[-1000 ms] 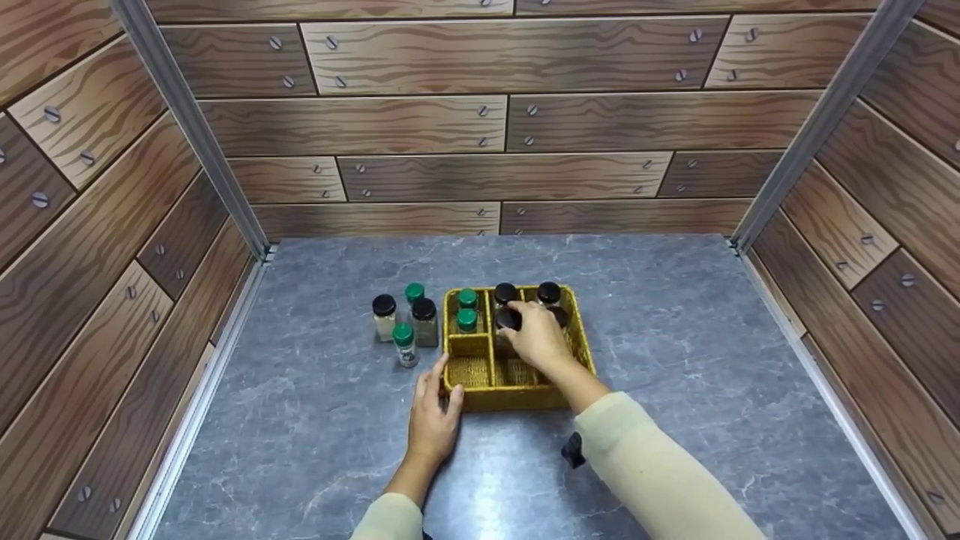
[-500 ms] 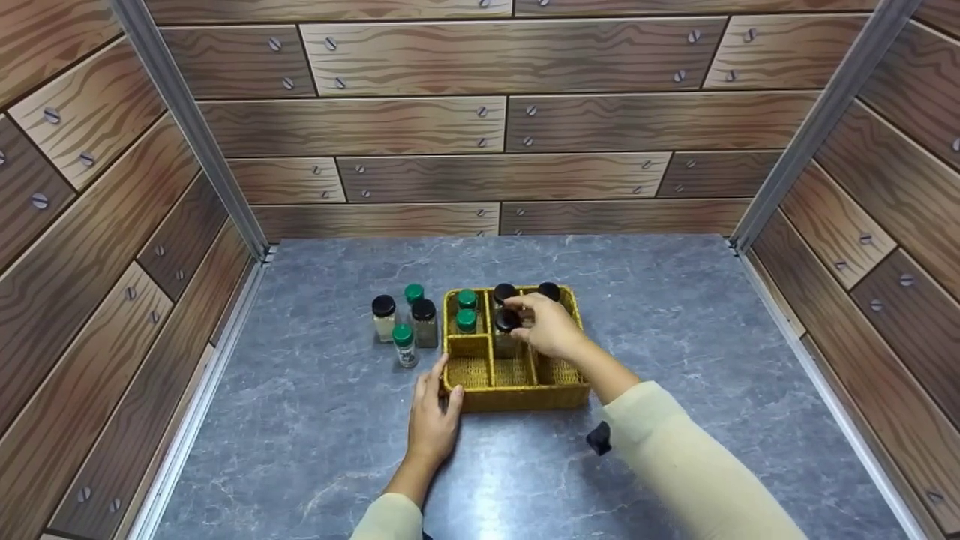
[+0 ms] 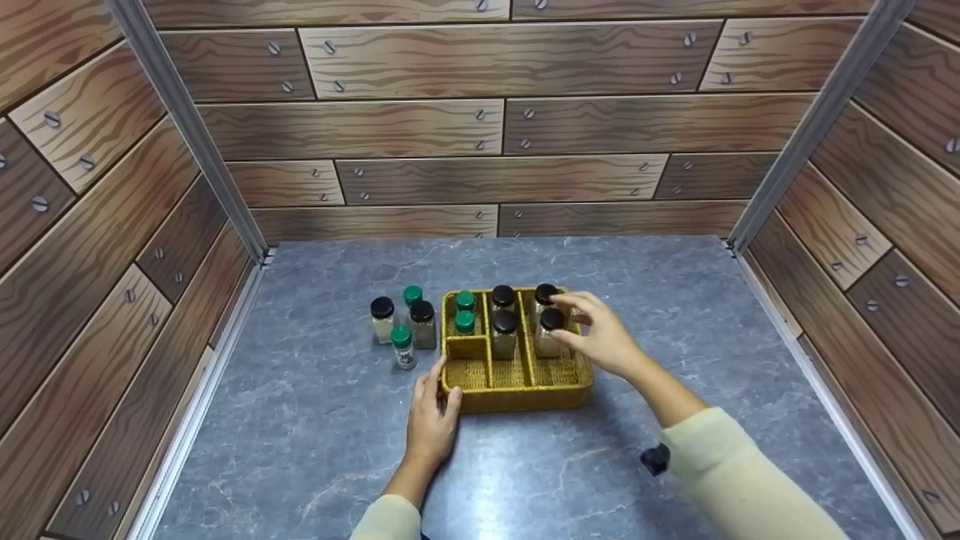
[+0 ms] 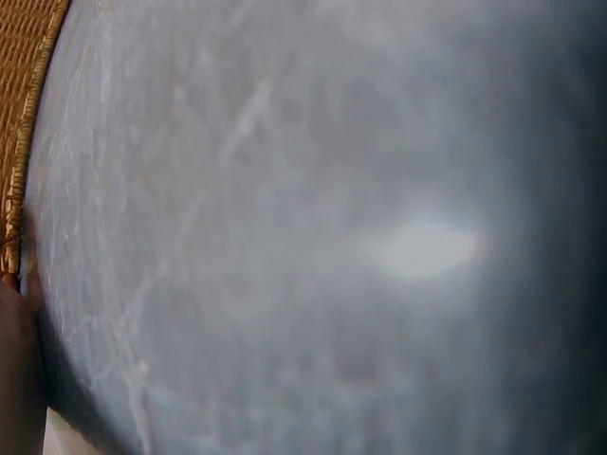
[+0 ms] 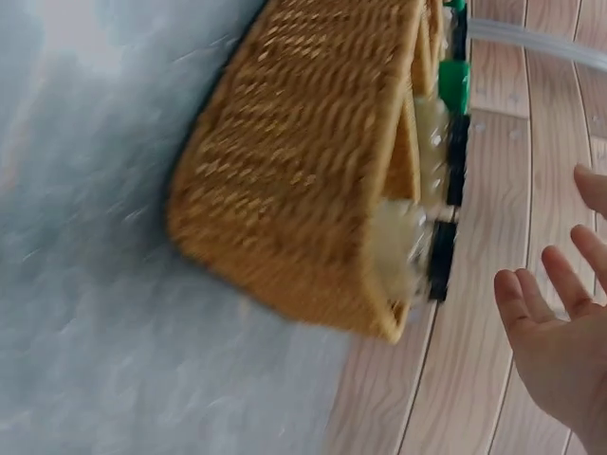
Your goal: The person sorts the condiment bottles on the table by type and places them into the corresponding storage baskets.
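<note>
A woven basket (image 3: 525,400) with dividers stands on the table. Its left part holds two green-capped spice jars (image 3: 465,322), the middle two black-capped spice jars (image 3: 504,334), and the right part two more black-capped spice jars (image 3: 551,337). My left hand (image 3: 431,427) rests at the basket's front left corner, fingers along the side, thumb at the front. Beside the right part is my right hand (image 3: 606,341), thumb and fingers spread near the front jar's cap. In the right wrist view, the right hand (image 5: 560,351) appears apart from the jars and holds nothing.
Left of the basket stand several spice jars: two black-capped jars (image 3: 383,321) and two green-capped jars (image 3: 403,346). Wood-patterned walls (image 3: 405,127) with metal corner posts (image 3: 191,127) enclose the grey marbled table (image 3: 315,420).
My right hand has moved right, from the middle jar to beside the right part of the basket, having let go of the middle jar, which stays put. The left hand has not moved.
</note>
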The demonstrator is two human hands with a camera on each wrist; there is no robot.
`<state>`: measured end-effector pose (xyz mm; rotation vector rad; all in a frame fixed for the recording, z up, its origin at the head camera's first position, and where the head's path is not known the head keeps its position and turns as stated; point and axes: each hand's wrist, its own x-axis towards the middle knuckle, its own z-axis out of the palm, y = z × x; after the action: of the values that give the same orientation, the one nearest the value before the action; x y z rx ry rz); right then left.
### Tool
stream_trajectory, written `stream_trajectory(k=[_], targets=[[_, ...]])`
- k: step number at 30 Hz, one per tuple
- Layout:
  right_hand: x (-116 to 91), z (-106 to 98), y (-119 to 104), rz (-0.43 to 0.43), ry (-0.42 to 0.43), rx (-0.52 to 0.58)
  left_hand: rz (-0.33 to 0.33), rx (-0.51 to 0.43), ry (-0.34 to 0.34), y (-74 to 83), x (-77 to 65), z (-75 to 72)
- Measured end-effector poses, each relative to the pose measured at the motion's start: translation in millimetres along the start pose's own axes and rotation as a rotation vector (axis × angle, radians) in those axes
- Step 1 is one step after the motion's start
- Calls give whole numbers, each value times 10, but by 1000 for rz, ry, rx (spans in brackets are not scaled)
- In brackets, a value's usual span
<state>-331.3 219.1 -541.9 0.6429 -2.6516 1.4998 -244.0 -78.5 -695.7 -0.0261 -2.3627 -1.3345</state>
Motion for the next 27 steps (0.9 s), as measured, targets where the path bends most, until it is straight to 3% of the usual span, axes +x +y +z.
stream_trajectory(k=[7,15,20,27], targets=[[-346,-4,338,58,73,46,6,7,-3,-14,-1,-27],[-635,214,694,141,156,260,-5,-2,9,-18,8,-25],[-745,411,852,165,178,357,21,8,29,-20,5,-20],[-812,650,974,214,209,380,41,-10,15,-20,14,-30]])
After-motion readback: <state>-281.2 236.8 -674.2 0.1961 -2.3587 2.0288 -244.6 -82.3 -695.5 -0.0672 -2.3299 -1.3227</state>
